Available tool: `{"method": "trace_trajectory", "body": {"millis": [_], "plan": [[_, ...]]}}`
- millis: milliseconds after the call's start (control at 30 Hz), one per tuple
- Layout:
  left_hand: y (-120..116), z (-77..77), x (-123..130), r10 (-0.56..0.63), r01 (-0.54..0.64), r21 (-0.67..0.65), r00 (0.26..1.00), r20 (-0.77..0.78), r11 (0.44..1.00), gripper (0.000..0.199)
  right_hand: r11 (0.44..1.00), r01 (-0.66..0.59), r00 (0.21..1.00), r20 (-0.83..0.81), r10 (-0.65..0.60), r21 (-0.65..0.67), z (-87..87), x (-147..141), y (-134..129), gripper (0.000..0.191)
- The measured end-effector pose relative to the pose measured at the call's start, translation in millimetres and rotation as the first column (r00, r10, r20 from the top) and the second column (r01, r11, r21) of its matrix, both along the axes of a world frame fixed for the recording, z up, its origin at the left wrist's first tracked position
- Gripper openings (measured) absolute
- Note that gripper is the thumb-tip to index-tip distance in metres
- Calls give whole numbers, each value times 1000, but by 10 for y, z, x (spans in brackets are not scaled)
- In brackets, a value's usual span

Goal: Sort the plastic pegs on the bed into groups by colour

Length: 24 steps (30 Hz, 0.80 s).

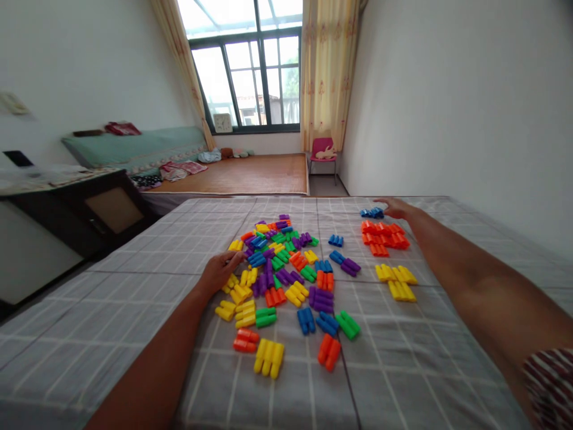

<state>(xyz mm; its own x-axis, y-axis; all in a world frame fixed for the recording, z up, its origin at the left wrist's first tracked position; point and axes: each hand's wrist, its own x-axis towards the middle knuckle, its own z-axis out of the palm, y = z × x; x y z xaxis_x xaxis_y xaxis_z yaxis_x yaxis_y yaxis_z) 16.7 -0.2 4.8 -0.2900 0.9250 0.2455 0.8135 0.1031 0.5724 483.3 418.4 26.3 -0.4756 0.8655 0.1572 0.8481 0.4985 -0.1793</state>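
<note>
Blue blocks (372,213) lie at the right hand (396,208) on checked cloth (111,286); left hand (222,267) at the mixed pile (281,261). Fingers' grip: cannot tell, either hand. Probably light, rigid, slippery; pinch opposite sides.

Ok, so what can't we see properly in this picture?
Head view:
Blue ribbed plastic pieces by the right hand: too small to tell whether its grip is closed on them.
What lies beneath the left hand: the hand hides it.
Mixed-colour plastic heap: overlapping hides parts.
Time on the square white clock: too small.
Dark-red-and-white striped sleeve: cut off by the right edge.
</note>
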Motion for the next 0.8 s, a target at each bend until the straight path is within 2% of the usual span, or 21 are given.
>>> {"method": "trace_trajectory", "body": {"millis": [67,167,333,433,500,567,633,700,800], "plan": [[-1,-1,13,1,-1,16,1000,19,1000,58,999,24,998,51,-23,-36,101,-32,-54,66],[3,-18,16,-1,0,32,999,34,999,57,998,-3,993,118,11,-61,270,-158,-186,53],[23,-66,-13,-19,18,36,999,29,999,59,988,-143,987,71,147,-56,506,-654,-694,31],[34,-103,-45,-13,12,42,1000,23,999,59,934,-239,965,44,260,-267,534,-1023,-1095,31],[35,-121,-60,-6,5,41,1000,18,999,59,866,-223,946,113,302,-448,488,-1207,-1311,36],[31,-130,-65,-7,7,39,1000,10,999,60,834,-159,925,215,313,-528,405,-1311,-1444,43],[24,-127,-60,-16,16,37,1000,2,999,59,860,-150,912,268,311,-487,305,-1345,-1500,48],[18,-117,-51,-28,28,32,1000,-7,999,59,901,-225,908,255,332,-371,205,-1338,-1519,44],[9,-93,-38,-35,36,27,999,-31,999,59,919,-338,906,195,376,-204,84,-1302,-1559,34]]}}
